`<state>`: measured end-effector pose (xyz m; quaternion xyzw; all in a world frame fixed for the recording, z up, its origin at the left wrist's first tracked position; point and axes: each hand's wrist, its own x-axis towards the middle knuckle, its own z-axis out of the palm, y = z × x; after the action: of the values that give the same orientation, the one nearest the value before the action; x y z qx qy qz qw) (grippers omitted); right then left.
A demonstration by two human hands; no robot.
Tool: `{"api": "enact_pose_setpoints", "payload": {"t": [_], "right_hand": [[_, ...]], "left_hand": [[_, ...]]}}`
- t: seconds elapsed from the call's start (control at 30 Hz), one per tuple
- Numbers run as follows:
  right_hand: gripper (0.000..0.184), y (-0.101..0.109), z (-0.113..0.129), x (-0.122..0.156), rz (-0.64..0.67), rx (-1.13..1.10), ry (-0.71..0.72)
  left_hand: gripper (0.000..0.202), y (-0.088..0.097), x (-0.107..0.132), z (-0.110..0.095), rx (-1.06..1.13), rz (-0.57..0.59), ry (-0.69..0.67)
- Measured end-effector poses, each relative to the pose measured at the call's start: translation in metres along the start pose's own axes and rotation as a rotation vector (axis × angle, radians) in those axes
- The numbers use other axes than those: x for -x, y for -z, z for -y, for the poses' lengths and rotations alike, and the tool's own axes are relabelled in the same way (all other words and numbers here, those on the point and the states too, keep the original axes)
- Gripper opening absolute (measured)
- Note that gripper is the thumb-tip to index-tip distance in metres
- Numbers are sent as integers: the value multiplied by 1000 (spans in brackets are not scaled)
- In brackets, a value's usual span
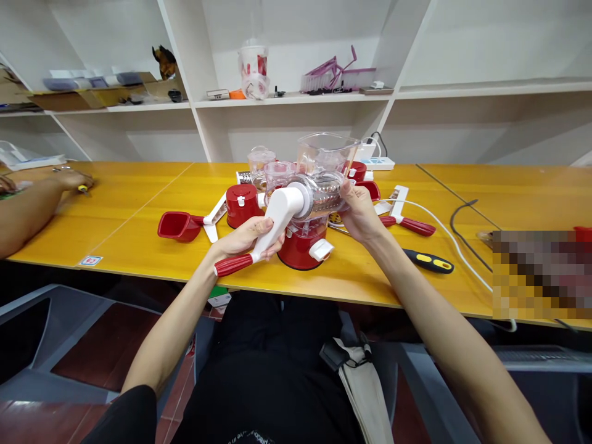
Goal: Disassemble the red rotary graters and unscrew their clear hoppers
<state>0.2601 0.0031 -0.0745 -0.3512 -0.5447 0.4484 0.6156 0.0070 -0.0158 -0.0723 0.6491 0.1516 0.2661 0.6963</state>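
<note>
Left grip (252, 237) is closed around the white crank (283, 206) of a rotary drum grater (327, 196); right grip (362, 211) clasps the opposite end of its clear housing (315, 185), apparently bracing it. The red base (296, 251) sits near the front edge of the counter (358, 280), likely for reach.

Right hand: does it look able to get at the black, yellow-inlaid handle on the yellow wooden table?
Probably yes, once freed: the right hand holds the silver perforated drum at its end, but the black, yellow-inlaid handle lies nearby, mostly uncovered beside the forearm.
</note>
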Motion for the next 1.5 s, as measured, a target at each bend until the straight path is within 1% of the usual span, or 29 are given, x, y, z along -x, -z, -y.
{"api": "enact_pose_setpoints", "payload": {"t": [0.43,0.63,0.9,1.07,1.2,1.27,1.37,1.43,1.5], "right_hand": [[43,5,-3,-1,14,28,-20],[44,3,-1,-1,9,40,-14],[47,4,-1,-1,15,55,-8],[46,4,-1,-2,23,67,-7],[47,4,-1,-1,28,82,8],[49,4,-2,-1,29,95,18],[53,4,-3,-1,16,134,45],[55,4,-3,-2,-4,176,75],[56,4,-1,-2,-33,229,120]], "left_hand": [[56,8,3,4,13,-11,-18],[56,7,2,4,7,-2,-29],[56,2,3,-4,-19,-22,-44],[56,7,6,-6,-17,-58,-66],[57,16,16,-13,-44,-5,-19],[55,19,22,-21,-28,15,-25],[54,11,28,-35,-43,-13,-68],[54,-2,29,-44,-97,-56,-77],[55,-20,28,-51,-136,-98,-81]]}}
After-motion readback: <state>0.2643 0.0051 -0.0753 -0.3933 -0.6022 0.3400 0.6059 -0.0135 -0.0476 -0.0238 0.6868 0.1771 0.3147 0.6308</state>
